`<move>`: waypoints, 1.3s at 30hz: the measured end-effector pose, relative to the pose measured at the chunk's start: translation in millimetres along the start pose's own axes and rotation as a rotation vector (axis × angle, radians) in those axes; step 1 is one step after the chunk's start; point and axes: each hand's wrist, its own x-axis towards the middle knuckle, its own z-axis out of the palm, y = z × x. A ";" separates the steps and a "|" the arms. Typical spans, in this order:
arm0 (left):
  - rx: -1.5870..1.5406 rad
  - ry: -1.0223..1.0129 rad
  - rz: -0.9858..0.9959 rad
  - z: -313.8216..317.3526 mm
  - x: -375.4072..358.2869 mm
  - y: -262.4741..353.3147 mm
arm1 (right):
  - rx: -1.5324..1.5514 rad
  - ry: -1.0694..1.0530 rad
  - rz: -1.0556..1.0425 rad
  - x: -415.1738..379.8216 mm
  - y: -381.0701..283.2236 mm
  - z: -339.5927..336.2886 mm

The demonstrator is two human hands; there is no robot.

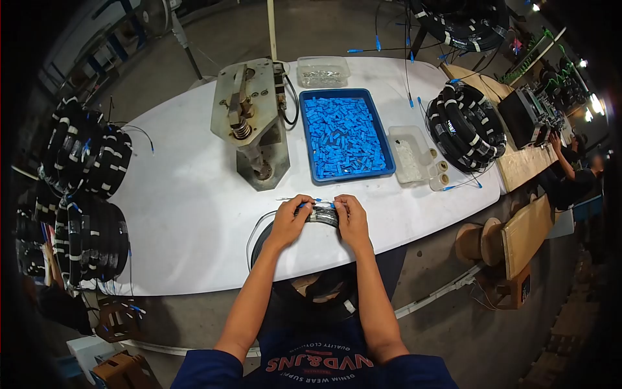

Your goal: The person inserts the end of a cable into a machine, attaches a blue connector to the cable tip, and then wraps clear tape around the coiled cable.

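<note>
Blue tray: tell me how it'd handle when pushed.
The tray would probably feel weighty, with so many blue pieces inside. Being broad and low, it seems unlikely to tip when pushed. The pieces look loose, so may slide if it tilts.

The big white table (pixel 172 188) has a heavy metal machine (pixel 272 155) standing on it. Beside that sit a blue tray (pixel 353 176) full of little blue pieces, and two see-through boxes (pixel 414 179). Black cable loops (pixel 463 129) are piled at the right, and another loop (pixel 329 218) lies near the front edge.
</note>
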 end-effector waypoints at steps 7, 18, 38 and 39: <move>0.021 0.063 0.042 -8.8 -14.0 10.9 | -0.084 0.033 -0.159 -2.3 -5.1 6.6; -0.074 0.037 0.040 1.6 -34.2 25.9 | 0.165 0.113 0.111 -32.0 -37.2 -2.7; -0.196 -0.081 -0.039 29.7 -98.5 -4.2 | 0.224 -0.141 0.038 -85.4 -41.5 -12.5; -0.084 -0.069 0.034 31.3 -95.4 -4.8 | 0.217 -0.137 0.008 -85.3 -36.5 -12.1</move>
